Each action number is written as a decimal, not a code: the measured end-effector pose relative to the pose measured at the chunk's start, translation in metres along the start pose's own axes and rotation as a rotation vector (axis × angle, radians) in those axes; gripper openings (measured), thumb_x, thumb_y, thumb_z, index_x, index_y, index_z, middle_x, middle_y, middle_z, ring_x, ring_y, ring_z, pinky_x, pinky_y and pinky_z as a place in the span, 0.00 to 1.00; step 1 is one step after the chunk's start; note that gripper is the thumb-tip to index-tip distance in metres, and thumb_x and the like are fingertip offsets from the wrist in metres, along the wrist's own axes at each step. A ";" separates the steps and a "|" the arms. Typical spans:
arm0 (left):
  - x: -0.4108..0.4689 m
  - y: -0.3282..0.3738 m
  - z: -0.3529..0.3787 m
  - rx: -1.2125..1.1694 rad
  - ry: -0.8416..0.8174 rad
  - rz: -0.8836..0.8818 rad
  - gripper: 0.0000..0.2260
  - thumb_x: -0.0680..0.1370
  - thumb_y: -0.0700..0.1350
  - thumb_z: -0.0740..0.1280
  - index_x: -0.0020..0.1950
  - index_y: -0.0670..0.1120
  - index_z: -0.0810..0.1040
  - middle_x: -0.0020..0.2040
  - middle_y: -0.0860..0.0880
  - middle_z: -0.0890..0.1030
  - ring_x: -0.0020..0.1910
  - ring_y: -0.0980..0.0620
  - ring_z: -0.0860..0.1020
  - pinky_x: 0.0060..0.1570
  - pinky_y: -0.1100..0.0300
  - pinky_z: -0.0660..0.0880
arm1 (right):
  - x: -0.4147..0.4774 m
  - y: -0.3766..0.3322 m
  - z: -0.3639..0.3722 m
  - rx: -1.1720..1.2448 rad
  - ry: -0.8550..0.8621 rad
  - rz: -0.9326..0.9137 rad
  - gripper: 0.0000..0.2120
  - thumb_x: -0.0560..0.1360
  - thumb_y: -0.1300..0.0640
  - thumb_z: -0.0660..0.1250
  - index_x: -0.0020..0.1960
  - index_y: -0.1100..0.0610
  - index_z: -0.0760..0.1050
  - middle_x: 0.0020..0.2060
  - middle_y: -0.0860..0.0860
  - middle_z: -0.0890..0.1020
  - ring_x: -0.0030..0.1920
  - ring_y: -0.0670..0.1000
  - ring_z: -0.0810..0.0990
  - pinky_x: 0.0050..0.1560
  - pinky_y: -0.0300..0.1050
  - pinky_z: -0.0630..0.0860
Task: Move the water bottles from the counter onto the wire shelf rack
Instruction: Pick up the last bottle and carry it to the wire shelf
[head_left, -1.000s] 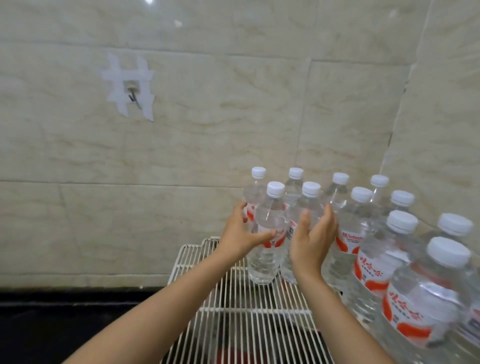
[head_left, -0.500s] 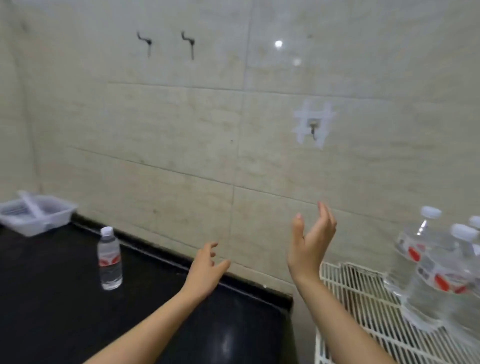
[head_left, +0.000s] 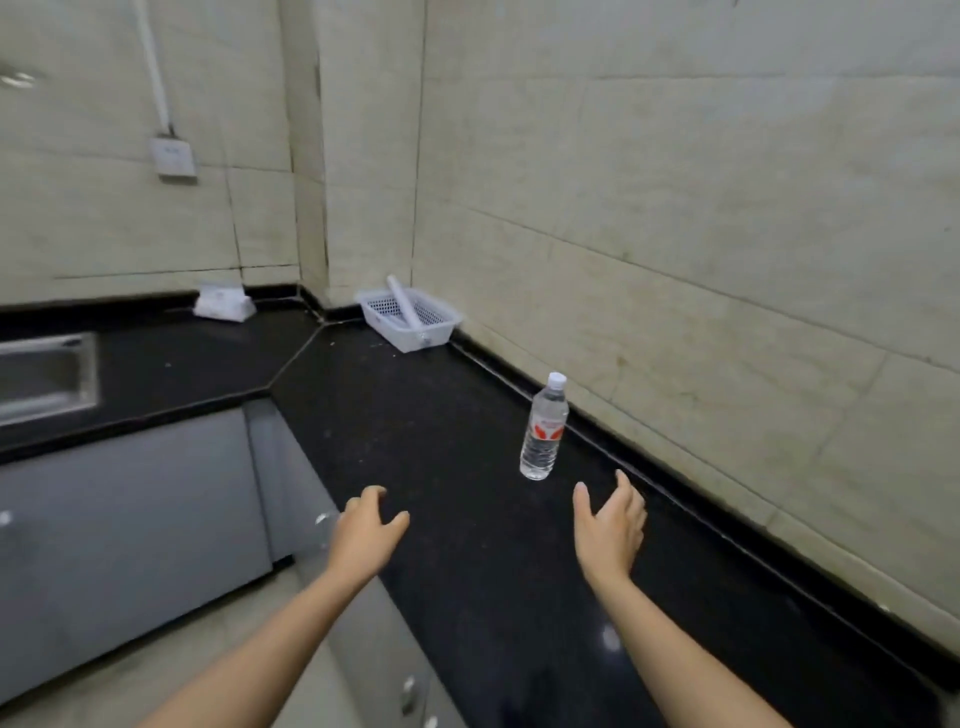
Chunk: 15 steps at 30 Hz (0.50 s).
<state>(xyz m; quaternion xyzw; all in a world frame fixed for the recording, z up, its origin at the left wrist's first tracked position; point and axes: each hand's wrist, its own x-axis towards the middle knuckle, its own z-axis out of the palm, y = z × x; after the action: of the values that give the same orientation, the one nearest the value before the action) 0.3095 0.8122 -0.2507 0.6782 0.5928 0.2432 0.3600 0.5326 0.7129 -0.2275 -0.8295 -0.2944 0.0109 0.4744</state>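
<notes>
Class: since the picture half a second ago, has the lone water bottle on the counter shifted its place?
No. The water bottle stands upright beside the black wall strip, short of the white basket, as before; only the camera turned.

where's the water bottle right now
The water bottle stands upright on the black counter near the tiled wall, just beyond the open right hand.

One bottle (head_left: 543, 428) is standing upright on the black desk (head_left: 441, 467) near the wall. Left hand (head_left: 366, 535) and right hand (head_left: 610, 525) are hovering empty, fingers spread, short of it.
</notes>
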 end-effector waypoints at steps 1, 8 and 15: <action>0.005 -0.008 -0.003 -0.004 0.003 -0.015 0.22 0.76 0.49 0.63 0.68 0.43 0.65 0.66 0.40 0.70 0.65 0.42 0.70 0.62 0.50 0.69 | 0.003 -0.001 0.011 -0.031 -0.022 -0.001 0.29 0.74 0.52 0.64 0.70 0.62 0.60 0.68 0.62 0.66 0.68 0.62 0.63 0.65 0.56 0.61; 0.054 -0.042 -0.002 0.055 0.007 -0.066 0.22 0.76 0.48 0.63 0.68 0.43 0.66 0.66 0.41 0.71 0.66 0.43 0.69 0.63 0.51 0.69 | 0.051 -0.001 0.083 -0.073 -0.133 0.075 0.34 0.71 0.50 0.68 0.70 0.61 0.59 0.68 0.63 0.65 0.68 0.63 0.62 0.65 0.58 0.62; 0.152 -0.032 0.004 0.158 -0.051 -0.033 0.22 0.76 0.50 0.63 0.69 0.45 0.64 0.65 0.42 0.70 0.65 0.44 0.69 0.62 0.53 0.68 | 0.141 0.002 0.146 -0.002 -0.116 0.227 0.38 0.67 0.52 0.73 0.70 0.62 0.58 0.66 0.66 0.65 0.67 0.65 0.62 0.65 0.58 0.62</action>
<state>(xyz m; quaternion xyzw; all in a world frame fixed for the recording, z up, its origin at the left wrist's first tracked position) 0.3199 0.9614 -0.2930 0.7005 0.6120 0.1721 0.3242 0.6064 0.8964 -0.2730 -0.8560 -0.2258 0.1121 0.4513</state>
